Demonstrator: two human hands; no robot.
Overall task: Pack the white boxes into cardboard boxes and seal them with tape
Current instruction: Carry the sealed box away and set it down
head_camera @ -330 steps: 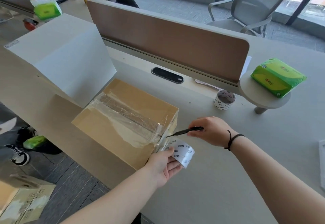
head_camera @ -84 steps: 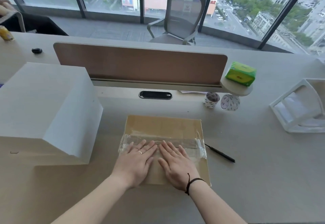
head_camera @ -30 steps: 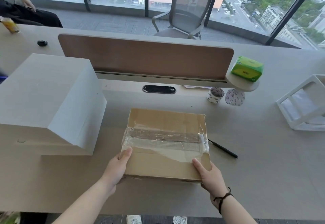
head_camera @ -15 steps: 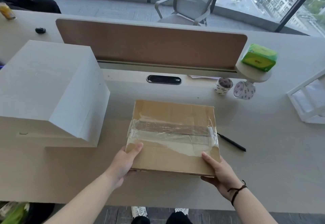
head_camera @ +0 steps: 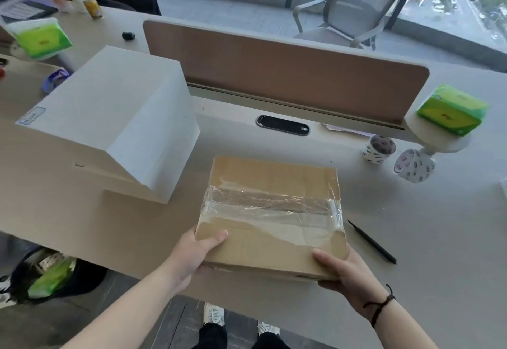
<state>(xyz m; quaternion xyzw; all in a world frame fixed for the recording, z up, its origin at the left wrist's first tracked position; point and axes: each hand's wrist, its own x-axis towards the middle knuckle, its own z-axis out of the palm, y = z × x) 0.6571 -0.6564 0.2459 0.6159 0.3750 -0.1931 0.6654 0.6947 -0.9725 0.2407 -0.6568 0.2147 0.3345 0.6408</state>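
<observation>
Sealed cardboard box [head_camera: 271,211] at the near table [head_camera: 439,252] edge, near side overhanging. Left hand [head_camera: 192,255] clasping the near-left corner, thumb on top; right hand [head_camera: 343,272] clasping the near-right corner, thumb on top, fingers hidden beneath. Likely being lifted away. Best carried level, both palms well under, thumbs off the wrinkled clear tape [head_camera: 271,206]. Long axis running left to right, tape band along it, taped face up, slightly skewed to the table edge.
</observation>
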